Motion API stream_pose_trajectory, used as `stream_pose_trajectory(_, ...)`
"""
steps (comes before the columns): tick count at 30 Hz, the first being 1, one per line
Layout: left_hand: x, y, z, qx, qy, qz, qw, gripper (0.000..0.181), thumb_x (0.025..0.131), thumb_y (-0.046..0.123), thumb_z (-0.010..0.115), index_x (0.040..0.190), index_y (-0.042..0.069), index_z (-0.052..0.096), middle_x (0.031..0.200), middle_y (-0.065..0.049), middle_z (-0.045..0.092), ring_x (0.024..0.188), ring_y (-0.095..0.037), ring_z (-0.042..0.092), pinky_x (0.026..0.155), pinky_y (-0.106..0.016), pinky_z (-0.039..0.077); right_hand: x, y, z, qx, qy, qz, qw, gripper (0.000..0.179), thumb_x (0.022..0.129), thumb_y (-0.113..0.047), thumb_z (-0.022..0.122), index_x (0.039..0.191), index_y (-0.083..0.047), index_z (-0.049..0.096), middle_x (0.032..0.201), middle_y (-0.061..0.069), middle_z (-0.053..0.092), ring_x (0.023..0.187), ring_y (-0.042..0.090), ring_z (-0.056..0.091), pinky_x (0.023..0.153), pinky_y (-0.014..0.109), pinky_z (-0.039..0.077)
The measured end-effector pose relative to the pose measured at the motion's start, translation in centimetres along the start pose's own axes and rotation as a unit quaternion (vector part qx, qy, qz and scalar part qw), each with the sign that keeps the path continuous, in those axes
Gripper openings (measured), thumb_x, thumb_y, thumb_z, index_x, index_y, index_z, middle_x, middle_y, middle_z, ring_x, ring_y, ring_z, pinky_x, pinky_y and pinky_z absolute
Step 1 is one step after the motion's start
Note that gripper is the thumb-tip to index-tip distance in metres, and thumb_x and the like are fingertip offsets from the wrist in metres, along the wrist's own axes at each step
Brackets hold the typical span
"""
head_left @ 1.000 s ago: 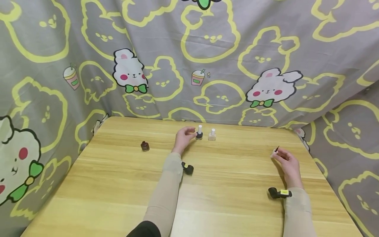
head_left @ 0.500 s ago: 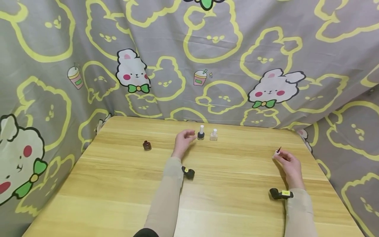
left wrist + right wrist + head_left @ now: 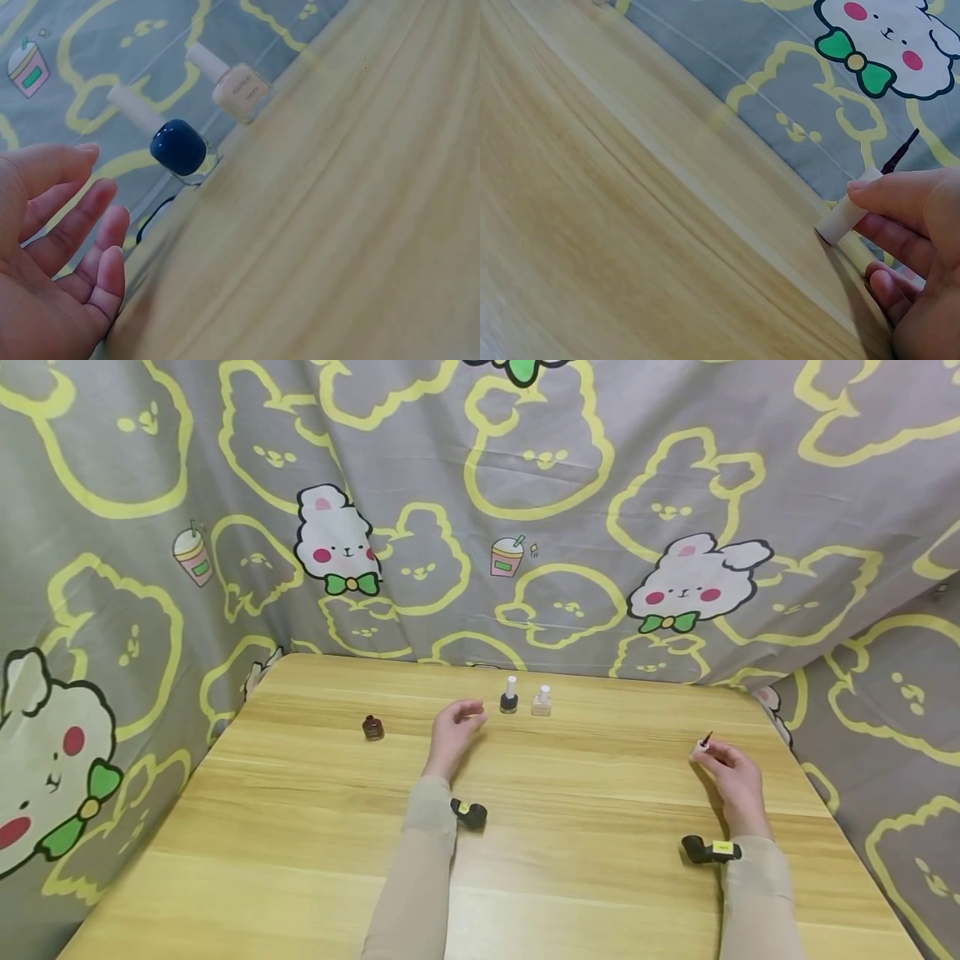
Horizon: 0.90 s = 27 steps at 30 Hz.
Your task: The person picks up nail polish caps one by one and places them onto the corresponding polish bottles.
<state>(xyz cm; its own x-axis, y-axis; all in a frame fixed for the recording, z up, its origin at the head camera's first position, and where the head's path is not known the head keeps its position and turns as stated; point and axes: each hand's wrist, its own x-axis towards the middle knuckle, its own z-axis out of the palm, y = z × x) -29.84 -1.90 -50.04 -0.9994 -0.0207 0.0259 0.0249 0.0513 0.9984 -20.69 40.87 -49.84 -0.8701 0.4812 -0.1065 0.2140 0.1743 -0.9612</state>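
My left hand (image 3: 453,733), fingers loosely bent and holding nothing, is just left of a dark blue nail polish bottle (image 3: 509,702) with a white cap. A gap separates them in the left wrist view. Beside that bottle stands a pale, nearly clear nail polish bottle (image 3: 542,705), also white-capped. Far to the right, my right hand (image 3: 737,779) pinches a white nail polish cap (image 3: 843,218) between thumb and fingers. Its dark-coated brush (image 3: 900,151) points upward. An uncapped dark red-brown nail polish bottle (image 3: 372,729) stands upright at the left.
The wooden table (image 3: 570,827) reaches back to a grey curtain (image 3: 435,460) with yellow cartoon outlines. Curtain also hangs along the left and right sides. A small black camera is strapped at each wrist.
My left hand has drawn back from beside the dark blue nail polish bottle, toward me and slightly left. The right hand keeps its hold on the cap, nearly still. The bottles stay standing.
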Motion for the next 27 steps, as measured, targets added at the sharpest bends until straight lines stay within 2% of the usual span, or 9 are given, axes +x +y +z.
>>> stream_pose_trajectory(4,-0.7,0.2,-0.5,-0.002,0.008,-0.005,1.0,0.033,0.087,0.008,0.07,0.118,0.0,0.065,0.116,-0.015,0.069,0.101,-0.021,0.065,0.081,-0.026,0.053,0.0,-0.1,0.0,0.003,0.005,0.0,1.0,0.017,0.089,-0.018,0.071,0.103,-0.025,0.067,0.081,-0.031,0.058,0.086,-0.009,0.05,0.076,0.005,0.037)
stream_pose_trajectory(9,-1.6,0.3,-1.1,-0.007,0.02,-0.002,0.9998,0.033,0.087,0.009,0.07,0.118,-0.001,0.065,0.116,-0.015,0.069,0.1,-0.019,0.065,0.083,-0.029,0.054,-0.1,0.0,-0.1,0.018,0.006,-0.001,0.9998,0.015,0.089,-0.016,0.071,0.1,-0.026,0.067,0.081,-0.031,0.06,0.086,-0.01,0.051,0.076,0.005,0.039)
stream_pose_trajectory(13,-2.3,0.2,-1.7,-0.017,0.036,-0.011,0.9992,0.032,0.09,0.017,0.069,0.118,0.003,0.066,0.115,-0.009,0.069,0.1,-0.016,0.062,0.085,-0.031,0.052,-0.2,0.0,-0.1,0.011,0.006,0.009,0.9999,0.013,0.089,-0.02,0.071,0.099,-0.028,0.067,0.082,-0.032,0.059,0.087,-0.009,0.05,0.076,0.005,0.037)
stream_pose_trajectory(19,-3.2,0.2,-2.9,-0.029,0.086,-0.015,0.9958,0.026,0.09,0.025,0.069,0.11,0.009,0.07,0.112,-0.005,0.068,0.096,-0.013,0.059,0.079,-0.025,0.05,-0.2,-0.2,-0.1,0.026,0.007,0.02,0.9994,0.014,0.089,-0.022,0.072,0.1,-0.027,0.068,0.083,-0.031,0.06,0.089,-0.008,0.049,0.078,0.006,0.035)
stream_pose_trajectory(24,-3.8,0.4,-3.9,-0.01,0.137,-0.008,0.9905,0.021,0.089,0.024,0.071,0.105,0.01,0.071,0.104,-0.005,0.07,0.09,-0.011,0.059,0.079,-0.022,0.048,-0.2,-0.2,-0.1,0.042,0.01,0.016,0.999,0.012,0.088,-0.018,0.072,0.095,-0.027,0.068,0.081,-0.029,0.061,0.087,-0.007,0.051,0.077,0.006,0.036)
stream_pose_trajectory(27,-4.0,0.4,-4.6,0.002,0.17,0.0,0.9854,0.018,0.089,0.023,0.071,0.102,0.011,0.072,0.097,-0.004,0.071,0.084,-0.011,0.058,0.075,-0.022,0.047,-0.2,-0.2,-0.2,0.043,0.012,0.017,0.9989,0.013,0.088,-0.017,0.072,0.095,-0.027,0.068,0.08,-0.029,0.061,0.086,-0.007,0.051,0.077,0.005,0.036)
